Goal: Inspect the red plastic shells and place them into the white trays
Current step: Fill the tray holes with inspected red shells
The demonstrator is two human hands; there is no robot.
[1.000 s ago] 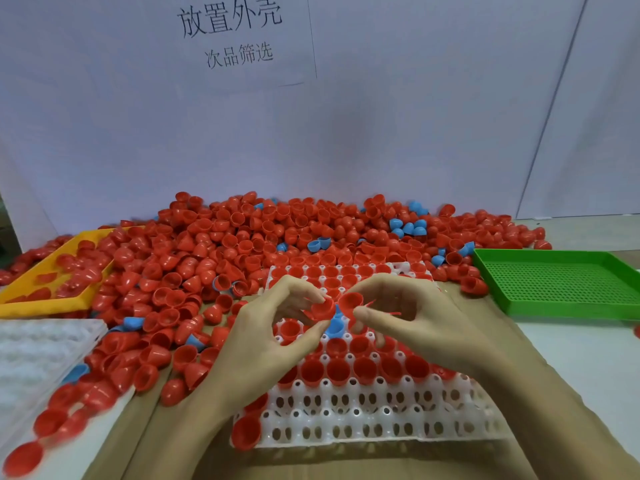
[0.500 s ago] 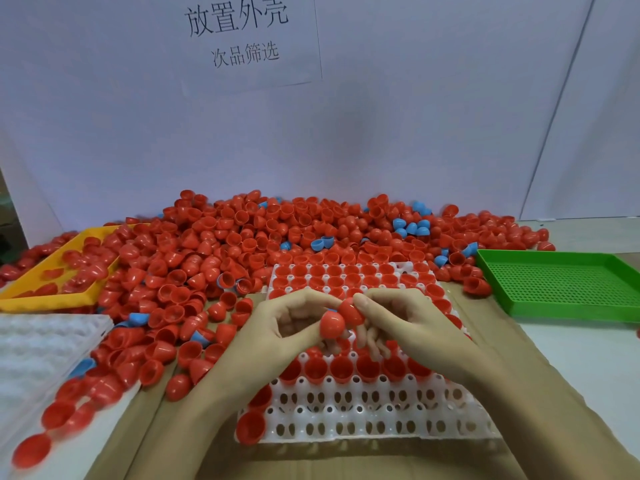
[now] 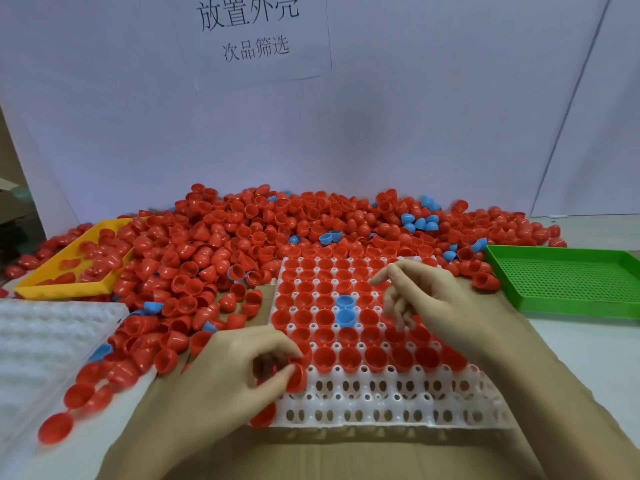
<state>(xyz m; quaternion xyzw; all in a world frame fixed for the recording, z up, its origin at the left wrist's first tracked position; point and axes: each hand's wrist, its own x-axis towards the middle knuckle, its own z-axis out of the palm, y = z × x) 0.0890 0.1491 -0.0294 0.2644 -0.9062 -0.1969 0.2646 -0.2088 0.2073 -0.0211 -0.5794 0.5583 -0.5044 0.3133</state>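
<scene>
Placing a red shell at the near left of the white tray [image 3: 381, 407].

My left hand [image 3: 221, 372] pinched a red shell [image 3: 298, 377] by its rim; my right hand [image 3: 429, 299] hovered loose-fingered, empty. It looked light, stiff and slick, best gripped at the rim.

Open sockets along the near rows of the white tray [image 3: 381, 407]; approach from the front unblocked. Hemmed left and behind by heaped red shells [image 3: 214, 265]; green tray [image 3: 568, 282] right.
</scene>
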